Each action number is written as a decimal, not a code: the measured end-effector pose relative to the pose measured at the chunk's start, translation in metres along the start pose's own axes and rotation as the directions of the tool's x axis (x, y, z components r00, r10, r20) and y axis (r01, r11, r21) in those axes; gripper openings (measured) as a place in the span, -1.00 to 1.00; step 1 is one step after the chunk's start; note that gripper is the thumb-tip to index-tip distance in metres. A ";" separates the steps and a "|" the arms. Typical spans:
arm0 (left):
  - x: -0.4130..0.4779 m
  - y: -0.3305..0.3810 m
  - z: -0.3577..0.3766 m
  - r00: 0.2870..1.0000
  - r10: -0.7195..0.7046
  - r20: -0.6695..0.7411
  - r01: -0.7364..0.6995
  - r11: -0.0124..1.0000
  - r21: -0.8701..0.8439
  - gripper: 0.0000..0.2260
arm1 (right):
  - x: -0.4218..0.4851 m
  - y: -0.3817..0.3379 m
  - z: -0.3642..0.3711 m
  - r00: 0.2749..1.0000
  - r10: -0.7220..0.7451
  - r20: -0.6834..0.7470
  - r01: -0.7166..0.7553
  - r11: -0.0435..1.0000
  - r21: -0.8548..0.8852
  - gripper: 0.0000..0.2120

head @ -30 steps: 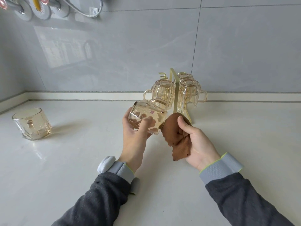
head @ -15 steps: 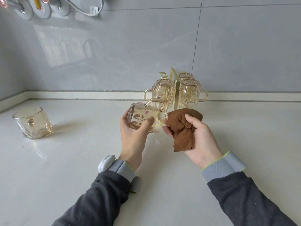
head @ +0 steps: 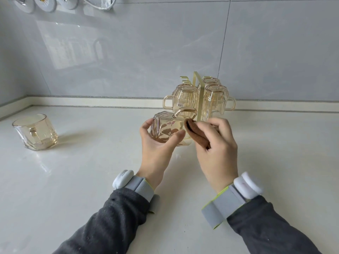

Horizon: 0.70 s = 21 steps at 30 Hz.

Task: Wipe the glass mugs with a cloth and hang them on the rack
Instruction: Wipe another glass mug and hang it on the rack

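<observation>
Three amber glass mugs [head: 185, 97] hang upside down on the gold wire rack [head: 200, 92] at the back of the counter, handles pointing outward left and right; the rearmost is mostly hidden behind the others. One empty hook [head: 185, 79] shows at the rack's upper left.

A fourth mug [head: 167, 128] is in the air just in front of the rack, lying on its side, base to the left, handle up. Left hand [head: 156, 143] cups it from below: fingers curled round the base end, thumb pressed across the near side, a firm half-closed grip. Right hand [head: 215, 143] is closed around a folded brown cloth [head: 196, 133], pinched between thumb and fingers, with the cloth's rounded fold pressed against the mug's rim end, just under the handle. The cloth's colour shows through the glass.

A fifth mug [head: 35, 132] stands upright, well apart, on the far left of the white countertop [head: 73, 180], handle turned away toward the wall.

Both wrists carry grey straps with white pods [head: 122, 178]; dark sleeves below them. Grey glossy tile wall [head: 128, 52] behind. Round white fittings and a cable at the top left edge, too cropped to identify.
</observation>
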<state>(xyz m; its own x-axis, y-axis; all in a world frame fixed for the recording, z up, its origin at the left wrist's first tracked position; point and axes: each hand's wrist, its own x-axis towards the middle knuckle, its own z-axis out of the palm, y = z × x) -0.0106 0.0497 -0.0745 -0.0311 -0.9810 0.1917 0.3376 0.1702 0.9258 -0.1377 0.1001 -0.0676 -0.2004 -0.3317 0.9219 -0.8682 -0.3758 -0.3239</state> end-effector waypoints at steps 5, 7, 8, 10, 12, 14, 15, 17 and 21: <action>-0.002 0.002 0.000 1.000 0.028 -0.001 -0.028 1.000 0.013 -0.17 | -0.002 -0.005 0.004 0.983 -0.029 0.182 0.013 0.996 0.088 -0.63; -0.002 0.003 -0.001 0.999 0.036 -0.018 -0.036 0.999 0.016 -0.18 | -0.003 -0.009 0.004 0.971 -0.025 0.238 0.002 0.995 0.097 -0.55; -0.002 0.004 -0.001 0.999 0.041 -0.025 -0.040 0.999 0.019 -0.19 | -0.003 -0.010 0.004 0.966 -0.025 0.257 0.000 0.995 0.099 -0.53; -0.002 0.005 -0.001 0.998 0.055 -0.021 -0.054 0.998 0.031 -0.23 | -0.003 -0.011 0.004 0.966 -0.030 0.258 -0.007 0.990 0.140 -0.55; -0.003 0.005 -0.001 0.997 0.072 -0.006 -0.071 0.996 0.050 -0.23 | 0.000 -0.010 0.002 0.983 -0.025 0.183 -0.007 0.985 0.174 -0.62; -0.004 0.004 0.000 0.997 0.082 0.009 -0.082 0.995 0.061 -0.23 | 0.002 -0.009 0.000 0.995 -0.018 0.097 0.006 0.993 0.121 -0.64; -0.004 0.004 0.000 0.996 0.086 0.014 -0.087 0.994 0.064 -0.23 | 0.003 -0.008 -0.001 0.997 -0.020 0.071 0.015 0.997 0.079 -0.63; -0.004 0.003 0.001 0.995 0.092 0.026 -0.094 0.993 0.071 -0.23 | 0.002 -0.008 -0.001 0.998 -0.028 0.058 0.027 1.000 0.011 -0.62; -0.003 0.001 0.002 0.994 0.104 0.026 -0.104 0.994 0.037 -0.30 | 0.000 -0.011 0.001 0.987 -0.025 0.161 0.018 0.999 0.043 -0.59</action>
<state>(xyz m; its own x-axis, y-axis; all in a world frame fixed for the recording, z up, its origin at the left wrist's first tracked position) -0.0117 0.0535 -0.0732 -0.0203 -0.9553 0.2949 0.3042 0.2750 0.9120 -0.1275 0.1030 -0.0646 -0.1033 -0.4570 0.8835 -0.8515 -0.4184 -0.3160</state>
